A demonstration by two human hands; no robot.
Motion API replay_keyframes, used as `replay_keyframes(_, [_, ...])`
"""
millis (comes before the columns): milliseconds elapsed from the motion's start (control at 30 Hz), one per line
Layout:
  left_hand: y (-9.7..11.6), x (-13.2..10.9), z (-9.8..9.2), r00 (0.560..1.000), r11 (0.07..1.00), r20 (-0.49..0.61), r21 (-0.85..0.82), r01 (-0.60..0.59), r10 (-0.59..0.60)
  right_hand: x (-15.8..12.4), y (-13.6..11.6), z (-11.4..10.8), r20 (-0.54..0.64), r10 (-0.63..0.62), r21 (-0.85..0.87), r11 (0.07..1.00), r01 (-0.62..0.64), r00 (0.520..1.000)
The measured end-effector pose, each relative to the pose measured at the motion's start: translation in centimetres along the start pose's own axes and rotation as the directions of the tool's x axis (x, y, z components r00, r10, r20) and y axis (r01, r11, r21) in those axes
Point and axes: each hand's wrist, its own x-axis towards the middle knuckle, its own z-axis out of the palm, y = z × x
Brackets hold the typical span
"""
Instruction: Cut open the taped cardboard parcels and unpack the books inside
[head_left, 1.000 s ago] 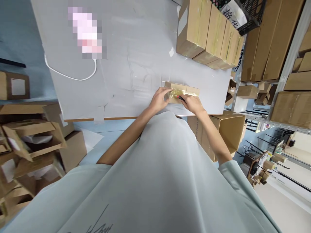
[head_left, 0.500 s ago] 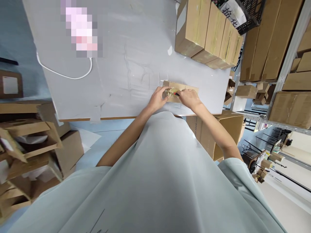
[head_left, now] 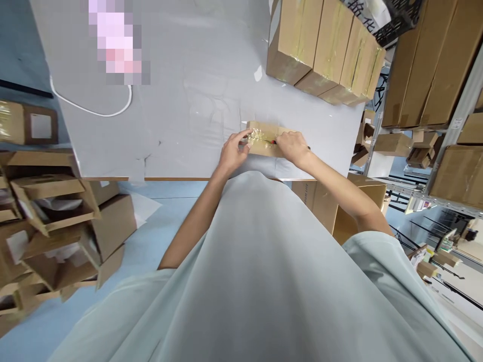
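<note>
Small box [head_left: 264, 137] at counter's [head_left: 188, 100] 5 o'clock edge, left hand [head_left: 231, 152] gripping its 9 o'clock end, right hand [head_left: 292, 148] closed on red-tipped tool [head_left: 272, 142]: I'd run the tip shallow along the tape [head_left: 259, 134], with the left fingers off its path.

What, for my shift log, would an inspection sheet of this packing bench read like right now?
Surface: white table, scuffed, with scraps of clear tape stuck on it.
Job's things: small cardboard box near the front edge, glossy tape across its top; red-tipped tool, kind unclear.
Clutter: row of taped cartons at the far right of the table; a blurred item at the far left.
Hands: left hand has its fingers on the box's left end; right hand is closed on the tool over the box.
Cables: white cable curves from the blurred item.
Surroundings: open boxes piled at left; shelving with cartons at right; a carton under the table.
</note>
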Motion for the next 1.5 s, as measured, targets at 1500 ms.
replay_keyframes(1500, [-2.0,1.7,-1.0,0.943,0.979,-0.324,0.157,0.129,-0.072,2.3,6.9,17.8,0.042,0.355,0.966,-0.252,0.052,0.934])
